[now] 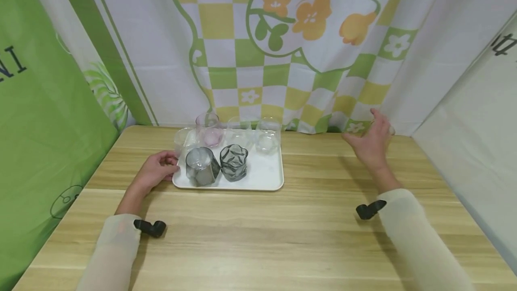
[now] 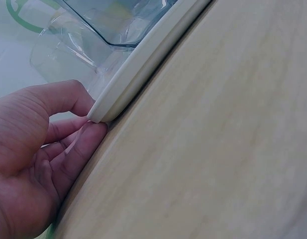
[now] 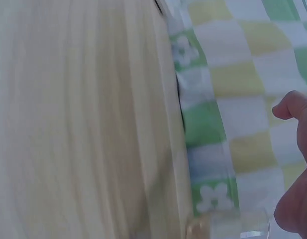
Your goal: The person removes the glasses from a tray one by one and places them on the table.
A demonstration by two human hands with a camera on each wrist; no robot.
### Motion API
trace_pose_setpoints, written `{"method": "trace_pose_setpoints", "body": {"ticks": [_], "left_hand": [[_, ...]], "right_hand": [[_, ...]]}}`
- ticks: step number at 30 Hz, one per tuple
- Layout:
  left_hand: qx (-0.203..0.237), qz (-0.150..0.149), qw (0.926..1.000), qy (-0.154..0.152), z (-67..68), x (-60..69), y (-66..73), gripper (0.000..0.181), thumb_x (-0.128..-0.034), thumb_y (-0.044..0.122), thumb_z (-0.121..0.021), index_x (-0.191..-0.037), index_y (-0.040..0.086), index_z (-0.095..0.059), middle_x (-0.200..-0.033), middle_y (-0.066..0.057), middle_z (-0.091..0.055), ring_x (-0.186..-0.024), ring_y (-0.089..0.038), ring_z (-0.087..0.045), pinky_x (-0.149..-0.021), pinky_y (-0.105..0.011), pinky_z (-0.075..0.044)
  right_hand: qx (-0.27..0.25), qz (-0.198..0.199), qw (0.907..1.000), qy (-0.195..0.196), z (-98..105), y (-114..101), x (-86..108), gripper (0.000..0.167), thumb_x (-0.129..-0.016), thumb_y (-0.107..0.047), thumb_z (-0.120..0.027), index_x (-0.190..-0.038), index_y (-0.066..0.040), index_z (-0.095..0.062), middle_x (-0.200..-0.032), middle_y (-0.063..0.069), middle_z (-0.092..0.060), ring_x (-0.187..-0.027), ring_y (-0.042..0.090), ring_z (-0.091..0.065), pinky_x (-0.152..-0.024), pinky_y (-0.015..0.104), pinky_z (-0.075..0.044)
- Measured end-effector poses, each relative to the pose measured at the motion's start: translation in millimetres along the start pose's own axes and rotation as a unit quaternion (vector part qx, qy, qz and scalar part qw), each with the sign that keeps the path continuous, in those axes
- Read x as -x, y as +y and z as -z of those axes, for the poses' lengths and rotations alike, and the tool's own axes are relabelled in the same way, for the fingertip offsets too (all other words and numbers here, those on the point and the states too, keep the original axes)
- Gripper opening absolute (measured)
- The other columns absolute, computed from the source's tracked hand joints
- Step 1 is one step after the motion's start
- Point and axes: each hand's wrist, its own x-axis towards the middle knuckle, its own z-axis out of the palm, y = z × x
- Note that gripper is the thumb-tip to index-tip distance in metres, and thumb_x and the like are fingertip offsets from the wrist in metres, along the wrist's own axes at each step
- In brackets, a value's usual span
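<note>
Two hands, unlike in state: left hand (image 1: 156, 167) has the near left corner of the white tray (image 1: 264, 176) pinched between curled fingers; right hand (image 1: 371, 145) is raised near the far edge of the table, thumb well apart from the fingers, no hold seen. Close to the right hand, the right wrist view shows a lone clear glass (image 3: 243, 226) upright at the table's far edge, cut off by the frame; any contact with the hand cannot be told. Progress, as judged from the layout: loading of the tray looks well along, six glasses on it and one seen off it. Tray: left of the table's middle, shallow, rounded corners, low rim, apparently flat on the wood; any slight lift at the gripped corner cannot be told. Glasses, front row: a wide smoky glass (image 1: 202, 169) beside a wavy smoky glass (image 1: 234, 165), both see-through grey. Back row: a pink glass (image 1: 210, 136) among three clear glasses (image 1: 268, 140), their outlines faint. Further out: pale wood table (image 1: 262, 232), then a checked curtain (image 1: 278, 71) with orange flowers hanging behind it.
</note>
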Motion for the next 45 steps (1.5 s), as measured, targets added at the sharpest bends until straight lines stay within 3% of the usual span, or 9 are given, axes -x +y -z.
{"method": "trace_pose_setpoints", "body": {"ticks": [4,15,21,26,33,40,45], "left_hand": [[0.003,-0.001,1.0,-0.001,-0.6,0.7,0.7,0.048,-0.0934,0.0,-0.069,-0.136,-0.012,-0.05,-0.108,-0.015,-0.052,-0.083,-0.011,-0.058,-0.066,-0.027,-0.059],[0.001,-0.001,1.0,-0.002,-0.5,2.2,3.0,0.049,-0.0934,0.0,-0.069,-0.137,-0.012,-0.05,-0.11,-0.016,-0.052,-0.085,-0.011,-0.058,-0.067,-0.027,-0.058],[0.0,0.0,1.0,-0.001,-1.5,1.6,3.2,0.05,-0.0936,0.0,-0.069,-0.138,-0.011,-0.05,-0.11,-0.016,-0.052,-0.085,-0.011,-0.058,-0.067,-0.027,-0.059],[0.001,0.002,1.0,-0.004,-1.4,1.4,3.5,0.05,-0.0941,0.001,-0.069,-0.139,-0.011,-0.049,-0.111,-0.016,-0.052,-0.085,-0.011,-0.058,-0.067,-0.027,-0.058],[0.0,0.001,1.0,-0.003,-1.3,0.8,3.6,0.05,-0.0944,0.002,-0.069,-0.139,-0.011,-0.05,-0.111,-0.016,-0.053,-0.085,-0.011,-0.058,-0.067,-0.027,-0.058],[-0.003,0.001,1.0,-0.002,-1.2,0.7,1.9,0.05,-0.094,0.001,-0.069,-0.138,-0.011,-0.05,-0.11,-0.016,-0.053,-0.083,-0.012,-0.059,-0.066,-0.026,-0.058],[-0.001,0.001,1.0,-0.002,0.4,1.8,2.6,0.05,-0.0938,0.001,-0.069,-0.138,-0.011,-0.05,-0.11,-0.016,-0.053,-0.084,-0.012,-0.059,-0.067,-0.027,-0.058]], "right_hand": [[-0.022,0.023,0.9993,-0.02,-17,-10,5.2,0.095,-0.078,-0.014,-0.083,-0.155,-0.002,-0.029,-0.149,0.028,-0.026,-0.137,0.041,-0.026,-0.112,0.054,-0.027],[-0.052,0.058,0.987,-0.141,-54,-40,19.3,0.099,-0.084,-0.019,-0.086,-0.159,0.001,-0.024,-0.159,0.027,-0.024,-0.147,0.043,-0.021,-0.119,0.06,-0.021],[-0.067,0.058,0.978,-0.189,-77,-52,27.1,0.1,-0.085,-0.017,-0.085,-0.16,0.0,-0.021,-0.159,0.029,-0.023,-0.142,0.049,-0.03,-0.113,0.062,-0.033],[-0.106,0.065,0.9703,-0.207,-95,-64,31.2,0.097,-0.085,-0.01,-0.084,-0.158,0.004,-0.023,-0.157,0.029,-0.026,-0.141,0.045,-0.03,-0.11,0.06,-0.037],[-0.117,0.067,0.9655,-0.223,-114,-86,34.3,0.1,-0.084,-0.017,-0.086,-0.159,0.001,-0.023,-0.16,0.025,-0.027,-0.145,0.041,-0.029,-0.112,0.055,-0.038],[-0.066,0.052,0.9681,-0.236,-133,-96,36.4,0.104,-0.085,-0.027,-0.086,-0.161,-0.003,-0.02,-0.16,0.024,-0.03,-0.146,0.042,-0.03,-0.118,0.052,-0.029],[-0.071,0.033,0.9696,-0.232,-143,-97,34.3,0.105,-0.084,-0.025,-0.087,-0.162,-0.005,-0.019,-0.16,0.024,-0.028,-0.146,0.041,-0.03,-0.119,0.052,-0.027]]}}
